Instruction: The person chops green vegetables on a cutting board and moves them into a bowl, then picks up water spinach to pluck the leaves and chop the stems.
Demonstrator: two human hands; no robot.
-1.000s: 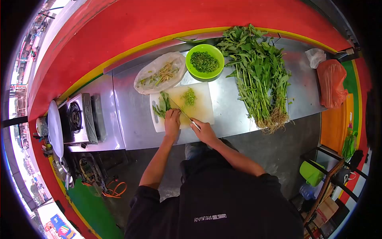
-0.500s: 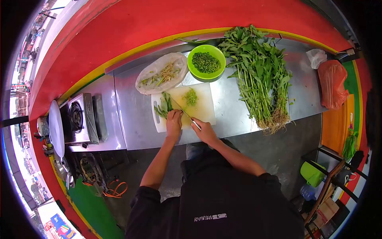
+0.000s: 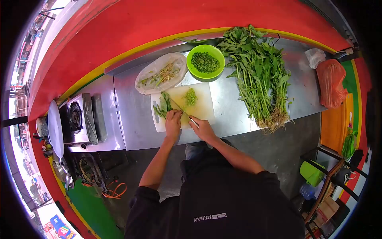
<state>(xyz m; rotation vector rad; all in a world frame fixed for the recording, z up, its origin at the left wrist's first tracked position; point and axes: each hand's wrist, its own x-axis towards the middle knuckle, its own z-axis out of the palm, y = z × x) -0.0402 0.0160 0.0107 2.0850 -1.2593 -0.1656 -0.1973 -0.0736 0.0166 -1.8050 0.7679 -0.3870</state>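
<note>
My right hand is wrapped round the handle of a knife, whose blade slants up and left over the white cutting board. Just left of the blade, my left hand is closed on a bunch of leafy greens lying on the board. Its fingertips are bent down close to the knife. A small heap of chopped greens rests on the board, right of the blade. Behind the board stands a lime-green bowl holding finely cut leaves.
An open plastic bag with root ends lies behind the board. Large bundles of leafy stalks cover the counter to the right, near a red plastic bag. At the left is a gas stove.
Both hands stay nearly in place, with the knife beside the leafy greens. The whole view has shifted very slightly.
</note>
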